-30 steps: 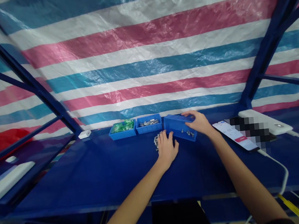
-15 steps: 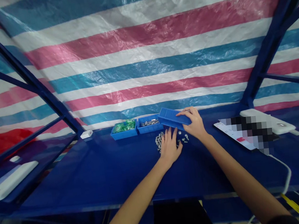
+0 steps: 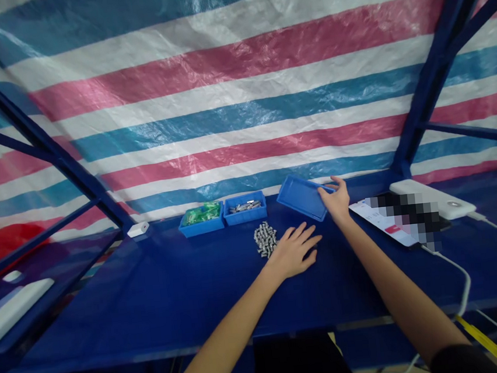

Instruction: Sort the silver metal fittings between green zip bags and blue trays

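My right hand (image 3: 338, 200) grips the edge of a blue plastic tray (image 3: 301, 197), which is tilted and looks emptied. My left hand (image 3: 297, 250) lies flat on the blue table (image 3: 153, 289) with its fingers spread, holding nothing. Just left of that hand sits a small pile of silver metal parts (image 3: 265, 239). Behind the pile stand two more blue trays side by side: one with green pieces (image 3: 202, 218) and one with silver parts (image 3: 245, 208).
A phone (image 3: 388, 224) and a white power bank (image 3: 432, 198) with a white cable (image 3: 461, 274) lie at the right. A small white box (image 3: 138, 229) sits at the back left. A striped tarpaulin (image 3: 222, 95) and blue frame bars (image 3: 46, 147) enclose the bench.
My right hand tipped the blue tray, spilling silver parts onto the table, then swung it back to the right. My left hand slid right, off the pile.
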A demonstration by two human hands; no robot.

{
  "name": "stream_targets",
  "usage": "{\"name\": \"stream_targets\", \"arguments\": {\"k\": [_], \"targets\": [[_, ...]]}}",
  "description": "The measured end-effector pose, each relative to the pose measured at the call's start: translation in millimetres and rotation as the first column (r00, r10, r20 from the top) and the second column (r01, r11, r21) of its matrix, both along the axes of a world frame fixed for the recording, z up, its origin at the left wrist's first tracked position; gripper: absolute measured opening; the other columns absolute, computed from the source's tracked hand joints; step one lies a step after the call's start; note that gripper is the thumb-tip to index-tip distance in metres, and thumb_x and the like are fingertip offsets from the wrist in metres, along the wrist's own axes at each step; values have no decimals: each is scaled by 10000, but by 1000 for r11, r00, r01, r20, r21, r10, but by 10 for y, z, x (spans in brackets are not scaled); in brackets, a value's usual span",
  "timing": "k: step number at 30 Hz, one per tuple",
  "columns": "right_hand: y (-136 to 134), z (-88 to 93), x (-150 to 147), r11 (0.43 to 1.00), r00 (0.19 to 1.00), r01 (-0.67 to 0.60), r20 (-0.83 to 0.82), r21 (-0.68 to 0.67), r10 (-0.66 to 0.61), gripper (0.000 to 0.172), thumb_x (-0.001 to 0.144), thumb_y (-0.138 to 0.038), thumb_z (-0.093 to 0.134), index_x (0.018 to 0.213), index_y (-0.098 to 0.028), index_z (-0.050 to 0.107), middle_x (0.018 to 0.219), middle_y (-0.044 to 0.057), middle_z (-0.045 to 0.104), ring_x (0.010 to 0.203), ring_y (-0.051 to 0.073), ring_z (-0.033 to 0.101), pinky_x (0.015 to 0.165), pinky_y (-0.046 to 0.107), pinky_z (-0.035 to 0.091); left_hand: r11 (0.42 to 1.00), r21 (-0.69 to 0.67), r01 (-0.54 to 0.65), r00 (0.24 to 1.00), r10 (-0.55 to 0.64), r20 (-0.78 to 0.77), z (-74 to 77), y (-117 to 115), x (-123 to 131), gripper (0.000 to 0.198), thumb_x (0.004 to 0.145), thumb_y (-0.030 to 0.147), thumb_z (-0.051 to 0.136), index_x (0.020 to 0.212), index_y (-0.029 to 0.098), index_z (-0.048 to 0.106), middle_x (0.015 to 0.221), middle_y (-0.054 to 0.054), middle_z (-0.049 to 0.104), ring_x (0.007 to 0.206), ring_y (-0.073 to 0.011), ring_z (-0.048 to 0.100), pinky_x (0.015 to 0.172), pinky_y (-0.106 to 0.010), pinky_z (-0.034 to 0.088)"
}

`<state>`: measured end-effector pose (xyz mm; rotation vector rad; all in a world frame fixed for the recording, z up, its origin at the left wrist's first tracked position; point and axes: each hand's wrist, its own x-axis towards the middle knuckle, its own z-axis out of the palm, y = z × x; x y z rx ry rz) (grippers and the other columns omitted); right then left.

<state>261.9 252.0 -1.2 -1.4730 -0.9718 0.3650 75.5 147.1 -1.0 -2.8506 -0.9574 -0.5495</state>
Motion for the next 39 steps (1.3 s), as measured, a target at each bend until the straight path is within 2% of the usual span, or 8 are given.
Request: {"name": "stream_targets", "arguments": {"k": [2,6,10,15,21,29,34,39], "targets": [[66,-74,54,999,1000,12,6,-44,-12,632,611,-386,629,1188,-176,478,998,92,604,871,245,583,811,374,435,1000,-5,-16,1000,16,-8,-14,0,9,338,904,312,356,1179,238,538,1377,-39,397,1320,-204,268,1049,-394,290],[36,-58,-27,996,952,-53,304,77,27,478,650,-422,618,1059,-175,601,1083,133,581,1028,286,527,889,420,383,993,29,-116,992,114,53,-33,39,-5,318,908,304,351,1100,206,584,1365,-65,409,1316,-221,275,1056,-416,275],[-110,18,-229,963,786,-268,579,2,218,299,730,-414,592,967,-241,645,1051,70,633,1010,263,550,973,488,261,942,62,-329,933,314,174,27,167,-141,339,910,287,334,1172,192,528,1359,-71,417,1325,-213,253,1063,-422,263],[-150,-51,-303,926,597,-357,731,-126,330,300,761,-150,521,1018,-253,636,982,44,678,960,240,569,995,500,175,814,36,-580,798,558,228,65,402,-522,413,910,289,311,1295,177,412,1416,-84,329,1347,-226,192,1060,-443,260],[-140,-50,-263,928,618,-366,727,-72,300,329,775,-100,440,906,-294,671,913,12,686,943,226,559,985,489,161,781,-15,-625,767,617,176,6,531,-814,437,899,255,314,1327,190,374,1368,-90,399,1318,-237,254,1035,-438,275],[-182,-4,-335,924,664,-378,680,-56,313,185,824,-261,506,879,-262,682,922,31,683,895,225,576,918,432,230,776,27,-631,768,618,167,71,565,-809,355,890,230,341,1226,219,454,1244,-74,488,1187,-230,383,928,-385,357],[-186,-5,-339,932,651,-348,688,-106,321,196,811,-230,521,921,-264,680,925,41,671,909,234,562,878,415,258,737,67,-672,737,659,150,91,559,-810,253,885,254,391,1094,219,531,1122,-83,528,1073,-249,435,878,-392,368],[-169,-42,-340,924,643,-367,689,-106,335,229,812,-185,509,936,-278,678,925,33,667,904,220,557,896,413,239,746,45,-665,743,653,147,39,563,-821,249,898,262,386,1086,242,548,1099,-79,517,1061,-248,429,858,-384,381]]}}
